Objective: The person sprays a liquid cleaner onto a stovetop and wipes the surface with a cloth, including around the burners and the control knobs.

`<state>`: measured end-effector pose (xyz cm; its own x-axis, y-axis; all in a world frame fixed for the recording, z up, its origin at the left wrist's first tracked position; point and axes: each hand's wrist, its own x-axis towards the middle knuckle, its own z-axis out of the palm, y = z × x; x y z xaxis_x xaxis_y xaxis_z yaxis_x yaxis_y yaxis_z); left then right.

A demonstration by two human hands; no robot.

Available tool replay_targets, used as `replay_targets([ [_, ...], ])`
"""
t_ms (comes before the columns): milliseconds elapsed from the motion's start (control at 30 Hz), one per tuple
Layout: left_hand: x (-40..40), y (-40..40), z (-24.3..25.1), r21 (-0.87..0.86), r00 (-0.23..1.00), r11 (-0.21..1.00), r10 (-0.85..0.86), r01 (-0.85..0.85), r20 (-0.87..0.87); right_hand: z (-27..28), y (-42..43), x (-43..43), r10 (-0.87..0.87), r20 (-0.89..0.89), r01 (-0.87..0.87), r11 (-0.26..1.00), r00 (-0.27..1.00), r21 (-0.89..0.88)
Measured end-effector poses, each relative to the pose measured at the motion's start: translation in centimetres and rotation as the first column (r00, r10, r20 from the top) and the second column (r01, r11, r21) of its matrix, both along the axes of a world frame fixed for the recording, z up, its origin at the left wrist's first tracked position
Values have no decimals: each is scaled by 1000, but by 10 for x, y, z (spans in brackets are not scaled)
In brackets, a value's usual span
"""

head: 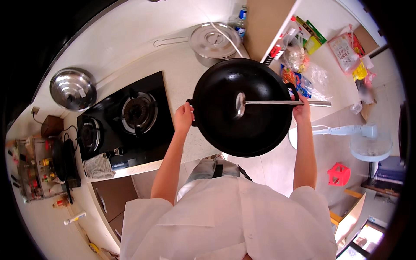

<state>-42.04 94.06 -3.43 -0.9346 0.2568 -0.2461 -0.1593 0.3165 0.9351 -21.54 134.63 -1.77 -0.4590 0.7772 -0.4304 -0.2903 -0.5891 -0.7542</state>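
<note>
A large black two-handled wok (217, 130) is held up in front of my body, partly over the worktop edge. My left hand (184, 116) grips its left loop handle. On the other side my right hand (302, 110) has hold of the right loop handle, and the ladle's shaft passes across at the same place. The steel ladle (273, 102) lies over the wok with its bowl near the wok's middle and its handle jutting past the right rim. Whether my right fingers also clasp the ladle is hard to see.
A black two-burner gas hob (162, 97) is set in the worktop (182, 78) to the left. Behind stands a lidded steel pot (213, 40) beside a bottle (240, 24). A steel lid (73, 89) leans by the wall. Right are bagged groceries (297, 58), a fan (370, 143) and a red stool (339, 174).
</note>
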Motion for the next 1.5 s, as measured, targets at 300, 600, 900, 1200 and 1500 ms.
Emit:
replay_targets([
  [300, -7, 15, -12, 38, 998, 999, 31, -33, 57, -6, 8, 7, 113, -98, -104, 991, 989, 89],
  [600, 2, 12, -7, 73, 994, 992, 104, -103, -10, -22, 3, 26, 46, -34, -42, 995, 998, 93],
  [900, -8, 19, 1, 5, 989, 994, 109, -109, -98, -44, 7, 30, 19, -41, -20, 1000, 999, -12],
  [1200, -8, 16, -5, 80, 997, 994, 73, -75, 35, -49, -7, 38, -25, 68, 24, 1000, 997, 14],
  [1500, 11, -1, -3, 126, 986, 984, 136, -125, -91, -38, -47, 44, -71, 119, 69, 997, 990, 19],
])
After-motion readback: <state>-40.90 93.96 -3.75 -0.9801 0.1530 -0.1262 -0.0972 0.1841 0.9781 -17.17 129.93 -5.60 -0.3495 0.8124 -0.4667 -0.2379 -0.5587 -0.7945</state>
